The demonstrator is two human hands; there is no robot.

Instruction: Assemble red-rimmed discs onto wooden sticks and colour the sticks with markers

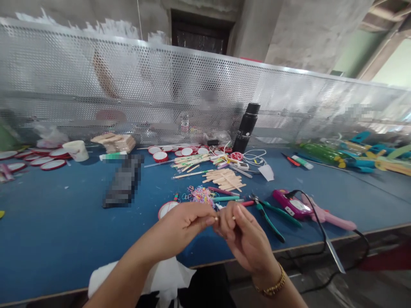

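My left hand [189,222] and my right hand [245,239] meet over the front edge of the blue table, both closed in a pinch. Small pale bits show at the fingertips of each; too little is visible to tell what they are or whether they are one piece. Just beyond the fingers lies a heap of colourful rubber bands [202,195]. A small red-rimmed white disc [167,208] is partly hidden behind my left hand. Teal-handled pliers [270,221] rest to the right of my right hand.
Wooden craft sticks [225,179] lie mid-table, with a black flask [246,128] behind. At right are a purple device [293,204] and a pink glue gun [332,218] with trailing cords. Several red-rimmed discs [54,164] and a white cup [77,150] stand left. A perforated metal panel [154,81] borders the back.
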